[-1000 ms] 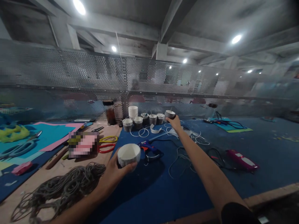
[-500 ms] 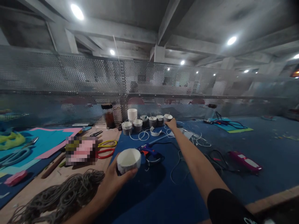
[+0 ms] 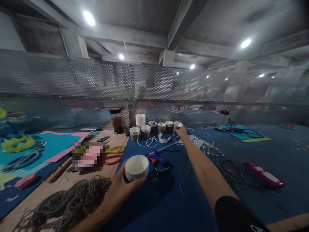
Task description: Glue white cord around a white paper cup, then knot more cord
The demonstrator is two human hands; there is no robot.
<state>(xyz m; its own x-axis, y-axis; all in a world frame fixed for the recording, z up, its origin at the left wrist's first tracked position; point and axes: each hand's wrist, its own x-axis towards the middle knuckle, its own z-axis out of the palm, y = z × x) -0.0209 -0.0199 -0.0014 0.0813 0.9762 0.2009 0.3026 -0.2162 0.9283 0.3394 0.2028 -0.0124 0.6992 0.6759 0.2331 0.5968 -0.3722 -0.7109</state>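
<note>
One pale cup (image 3: 136, 168) sits gripped in our left hand (image 3: 124, 185), lower centre; mid-frame, our right hand (image 3: 182, 131) touches a far cup (image 3: 177, 124), grip unclear, apparently placing it; we judge gentle release next.

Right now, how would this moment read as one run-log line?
left hand: holding white cup | right hand: at the rightmost cup | glue gun: on the blue table
</note>
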